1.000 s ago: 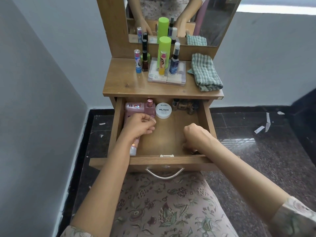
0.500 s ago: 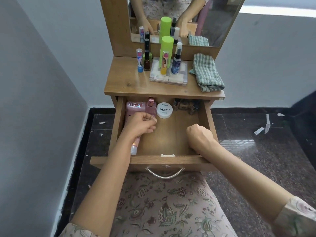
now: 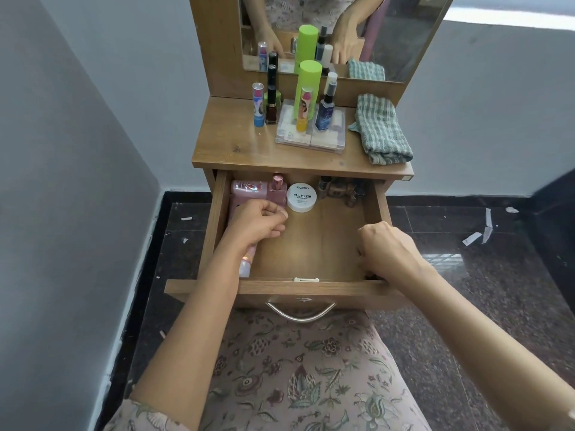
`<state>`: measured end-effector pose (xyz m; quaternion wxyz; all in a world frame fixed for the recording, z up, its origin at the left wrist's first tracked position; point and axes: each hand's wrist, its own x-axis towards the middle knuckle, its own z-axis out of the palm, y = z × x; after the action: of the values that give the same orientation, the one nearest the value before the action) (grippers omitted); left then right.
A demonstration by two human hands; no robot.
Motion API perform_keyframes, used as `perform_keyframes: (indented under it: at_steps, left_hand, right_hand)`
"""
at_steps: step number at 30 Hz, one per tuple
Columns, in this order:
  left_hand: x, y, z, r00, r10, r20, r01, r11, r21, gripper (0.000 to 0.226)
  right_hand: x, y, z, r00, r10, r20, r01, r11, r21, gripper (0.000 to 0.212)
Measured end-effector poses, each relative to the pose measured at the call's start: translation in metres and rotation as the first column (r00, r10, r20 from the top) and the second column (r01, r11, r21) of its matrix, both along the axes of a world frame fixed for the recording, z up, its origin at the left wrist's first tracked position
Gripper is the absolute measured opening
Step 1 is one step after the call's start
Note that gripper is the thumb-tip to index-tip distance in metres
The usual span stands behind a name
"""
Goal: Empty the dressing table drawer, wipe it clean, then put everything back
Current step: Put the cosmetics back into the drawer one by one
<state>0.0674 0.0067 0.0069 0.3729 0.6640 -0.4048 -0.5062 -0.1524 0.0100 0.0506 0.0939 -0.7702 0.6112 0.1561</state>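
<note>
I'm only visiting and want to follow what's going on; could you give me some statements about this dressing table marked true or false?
The drawer is pulled open. True.
The checked cloth lies in the drawer. False: it lies folded on the tabletop.
The white jar sits beside the pink perfume bottle. True.
The left hand grips the tall green can. False: that can stands untouched up on the tabletop; the hand is over a pink bottle lying in the drawer.

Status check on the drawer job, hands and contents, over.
Left hand curled over pink tube, grip unclear. Right hand fisted at drawer front right, grasp hidden. Jar, perfume bottle, small bottles inside. Nothing blocking.
</note>
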Motion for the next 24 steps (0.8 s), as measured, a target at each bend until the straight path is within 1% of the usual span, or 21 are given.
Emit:
perform_keyframes:
  at_steps: [7, 13, 17, 24]
  left_hand:
    - [0.000, 0.001, 0.000, 1.000, -0.005, 0.005, 0.005, 1.000, 0.000, 0.016]
    - [0.000, 0.000, 0.001, 1.000, 0.002, 0.003, -0.002, 1.000, 0.000, 0.014]
    - [0.000, 0.000, 0.001, 1.000, 0.005, 0.003, -0.005, 1.000, 0.001, 0.016]
    - [0.000, 0.000, 0.001, 1.000, -0.003, 0.013, 0.003, 1.000, -0.002, 0.016]
  right_hand:
    - [-0.008, 0.001, 0.010, 0.998, -0.041, -0.045, 0.043, 0.998, 0.041, 0.018]
    - [-0.007, 0.003, 0.011, 0.994, -0.094, -0.054, 0.097, 0.994, 0.057, 0.010]
    - [-0.004, 0.001, 0.014, 0.986, -0.127, -0.107, 0.140, 0.983, 0.122, 0.016]
    - [-0.003, -0.002, 0.018, 0.986, -0.120, -0.115, 0.130, 0.988, 0.088, 0.012]
